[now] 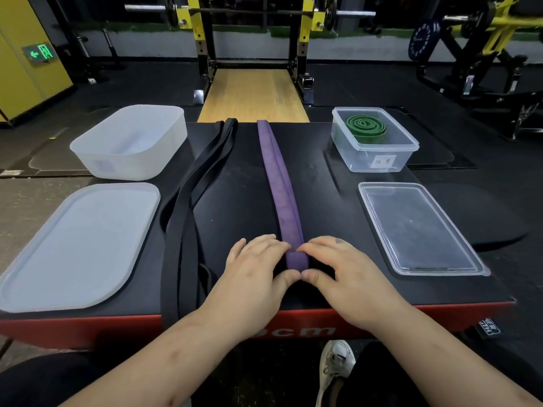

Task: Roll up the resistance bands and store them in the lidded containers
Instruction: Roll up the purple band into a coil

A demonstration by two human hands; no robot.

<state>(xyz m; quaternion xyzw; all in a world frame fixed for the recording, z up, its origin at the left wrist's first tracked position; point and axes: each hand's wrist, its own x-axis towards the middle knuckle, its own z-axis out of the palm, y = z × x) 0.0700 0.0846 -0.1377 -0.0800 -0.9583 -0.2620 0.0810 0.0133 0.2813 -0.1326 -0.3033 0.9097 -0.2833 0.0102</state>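
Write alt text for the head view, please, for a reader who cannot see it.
A person's bare left grip and right grip pinch the near end of a purple resistance band lengthwise on a black platform. Left: an unrolled black band, an open frosted container and frosted lid. Right: a coiled green band in a clear container, the clear lid nearer.

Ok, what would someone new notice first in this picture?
The purple band runs down the middle of the table, and the left hand and right hand pinch its near end. At far right, a green band lies coiled in a clear box.
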